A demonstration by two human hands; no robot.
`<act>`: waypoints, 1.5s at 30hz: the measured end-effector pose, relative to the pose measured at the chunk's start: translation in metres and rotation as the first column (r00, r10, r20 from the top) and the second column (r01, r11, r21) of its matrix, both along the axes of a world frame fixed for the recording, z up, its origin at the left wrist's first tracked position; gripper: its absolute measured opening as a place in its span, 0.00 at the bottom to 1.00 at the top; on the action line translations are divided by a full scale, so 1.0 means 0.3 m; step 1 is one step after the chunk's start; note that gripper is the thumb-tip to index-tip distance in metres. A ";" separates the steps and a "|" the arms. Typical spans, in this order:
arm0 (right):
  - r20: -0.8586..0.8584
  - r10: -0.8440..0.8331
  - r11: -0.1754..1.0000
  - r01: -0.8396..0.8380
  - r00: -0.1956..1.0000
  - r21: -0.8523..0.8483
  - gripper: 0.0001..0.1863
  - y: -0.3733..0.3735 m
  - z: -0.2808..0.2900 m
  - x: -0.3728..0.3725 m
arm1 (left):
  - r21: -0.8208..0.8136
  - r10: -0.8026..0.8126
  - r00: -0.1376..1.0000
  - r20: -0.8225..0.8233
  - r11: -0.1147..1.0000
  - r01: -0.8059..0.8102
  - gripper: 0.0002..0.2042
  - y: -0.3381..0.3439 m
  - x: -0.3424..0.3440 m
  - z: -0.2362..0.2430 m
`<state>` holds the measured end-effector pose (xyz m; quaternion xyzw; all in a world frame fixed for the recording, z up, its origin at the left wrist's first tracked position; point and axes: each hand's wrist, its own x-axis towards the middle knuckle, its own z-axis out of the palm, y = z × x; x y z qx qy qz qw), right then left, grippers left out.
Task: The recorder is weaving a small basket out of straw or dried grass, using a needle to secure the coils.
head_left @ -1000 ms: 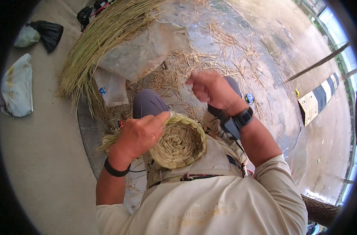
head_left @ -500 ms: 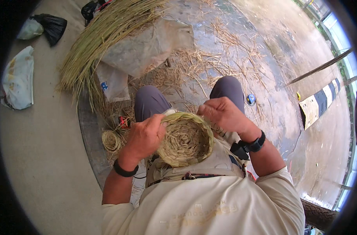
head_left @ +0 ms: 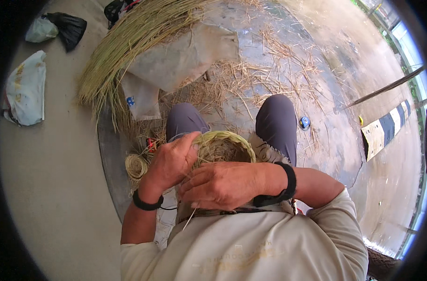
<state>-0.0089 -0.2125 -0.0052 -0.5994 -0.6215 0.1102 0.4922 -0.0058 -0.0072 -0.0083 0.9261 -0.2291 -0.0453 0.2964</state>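
A round basket of coiled straw point(head_left: 227, 150) with a plaited greenish rim rests in my lap, partly hidden by my hands. My left hand point(head_left: 173, 161) is closed on the rim's left side, and fine pale strands show around its fingers. My right hand point(head_left: 222, 185) lies across the basket's near part, fingers curled beside my left hand, gripping a thin pale needle-like stick point(head_left: 189, 219) that points down toward my shirt.
A long straw bundle point(head_left: 129, 56) and plastic sheeting point(head_left: 185, 51) lie ahead among scattered stalks. A small woven piece point(head_left: 135, 166) and red object point(head_left: 151, 144) sit left of my knees. Bags point(head_left: 26, 89) lie far left; a round blue object point(head_left: 304, 122) and striped barrier point(head_left: 386, 129) lie right.
My right hand came down from above the basket, past its right rim, to its near side beside my left hand, covering much of it. The pale stick now shows below that hand.
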 end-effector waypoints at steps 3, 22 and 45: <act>-0.123 0.038 0.999 -0.035 0.992 0.033 0.10 -0.007 -0.075 -0.015 | -0.134 -0.003 0.998 0.066 0.991 0.012 0.16 0.009 -0.001 -0.038; -0.367 -0.757 0.616 0.778 0.542 -0.123 0.13 -0.397 -0.059 -0.010 | -0.023 0.333 0.936 0.114 0.943 -0.333 0.10 0.024 -0.002 -0.016; -0.041 -0.729 0.662 0.687 0.684 -0.299 0.09 -0.065 -0.109 -0.019 | -0.064 0.346 0.906 0.243 0.938 -0.341 0.10 -0.086 -0.053 -0.019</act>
